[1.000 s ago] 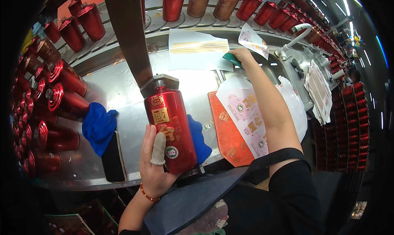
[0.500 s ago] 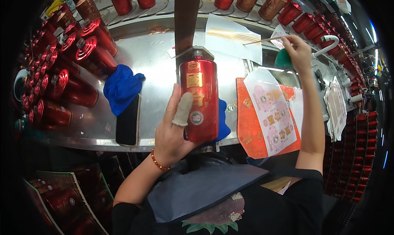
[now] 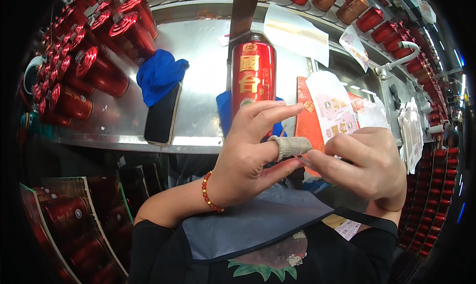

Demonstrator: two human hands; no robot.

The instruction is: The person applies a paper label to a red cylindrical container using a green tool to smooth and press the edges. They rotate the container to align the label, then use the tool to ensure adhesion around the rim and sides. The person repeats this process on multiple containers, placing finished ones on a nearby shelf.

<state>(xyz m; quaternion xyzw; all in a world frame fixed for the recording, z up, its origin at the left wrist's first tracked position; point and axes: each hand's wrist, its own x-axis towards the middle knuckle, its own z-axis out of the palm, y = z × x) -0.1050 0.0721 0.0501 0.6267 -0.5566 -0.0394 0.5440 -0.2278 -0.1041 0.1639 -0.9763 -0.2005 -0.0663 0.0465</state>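
Facing inward, left hand (image 3: 250,157) extended, right hand (image 3: 369,167) curled

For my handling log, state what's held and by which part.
Cannot be told: the left hand and right hand meet by the tip of the grey finger sleeve, and anything small there would be hidden. Neither visibly grips the red bottle.

Black short sleeves (image 3: 148,247); a grey-blue apron (image 3: 248,229) with dark edging and black strap (image 3: 369,221); below, a mauve print (image 3: 272,256) with jagged green leaves (image 3: 263,271). The left hand (image 3: 245,160) wears a beige knitted finger cover (image 3: 292,147) and red-and-gold bead bracelet (image 3: 204,191).
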